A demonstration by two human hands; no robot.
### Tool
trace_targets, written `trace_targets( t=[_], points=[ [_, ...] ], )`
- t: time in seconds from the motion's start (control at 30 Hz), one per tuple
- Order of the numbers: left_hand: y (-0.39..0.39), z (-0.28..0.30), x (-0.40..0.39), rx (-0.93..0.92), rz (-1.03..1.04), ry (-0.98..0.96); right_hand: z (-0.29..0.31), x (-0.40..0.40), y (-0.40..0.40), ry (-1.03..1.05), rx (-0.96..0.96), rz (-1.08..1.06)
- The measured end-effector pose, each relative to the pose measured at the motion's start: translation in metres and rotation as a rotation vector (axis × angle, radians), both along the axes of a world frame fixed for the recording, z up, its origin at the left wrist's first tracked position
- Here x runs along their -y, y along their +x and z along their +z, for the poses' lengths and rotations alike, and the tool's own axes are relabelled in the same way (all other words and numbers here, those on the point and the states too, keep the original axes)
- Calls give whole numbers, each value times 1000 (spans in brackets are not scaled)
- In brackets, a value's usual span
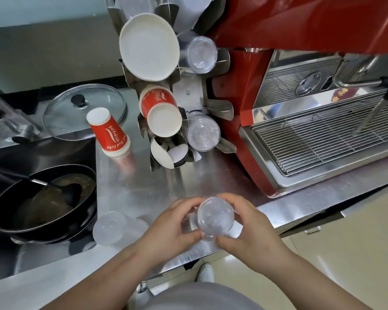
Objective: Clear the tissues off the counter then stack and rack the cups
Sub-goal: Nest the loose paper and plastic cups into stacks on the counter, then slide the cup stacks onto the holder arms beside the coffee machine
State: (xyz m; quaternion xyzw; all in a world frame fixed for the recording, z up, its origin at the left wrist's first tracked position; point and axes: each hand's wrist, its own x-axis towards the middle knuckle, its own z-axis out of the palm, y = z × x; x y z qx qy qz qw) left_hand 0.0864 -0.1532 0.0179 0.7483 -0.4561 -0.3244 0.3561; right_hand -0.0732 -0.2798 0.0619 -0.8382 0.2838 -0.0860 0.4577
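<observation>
The espresso machine (311,97) fills the 2 o'clock sector. The steel counter (143,186) runs beneath it toward 6 o'clock, and no tissues are visible on it. At 8 o'clock sits a dark pan (43,202); at 10 o'clock, a glass lid (84,110). The cup rack (184,90) stands at 12 o'clock, its slots holding paper and clear cups.

A red cup stack (109,130), inverted, stands at 11 o'clock, beside the rack. Frosted cups (114,227) lie near the counter edge at 7 o'clock.

Step in hand, as judged: stacking. Just below centre, the left hand (173,222) and right hand (249,224) both grip the clear cups (215,215), fingers curled round the sides, base toward the camera. The cups are held above the counter's front edge.

Next move likely calls for seating the cups fully, then adding the frosted cups or carrying the stack to a rack slot at 12 o'clock.
</observation>
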Motion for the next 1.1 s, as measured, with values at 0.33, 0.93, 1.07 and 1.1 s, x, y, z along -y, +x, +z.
trace_targets(
  t=[0.33, 0.93, 1.07, 1.1],
  points=[
    [12, 71, 28, 164, -94, -179, 60, 23, 2, -110, 189, -9],
    [5, 231, 65, 618, -243, -484, 183, 42, -6, -356, 668, -124],
    [6, 264, 62, 781, -286, -563, 215, 40, -18, 20, 489, 19],
    [8, 273, 63, 805, -289, -567, 218, 44, -19, -8, 549, 11]
  ],
)
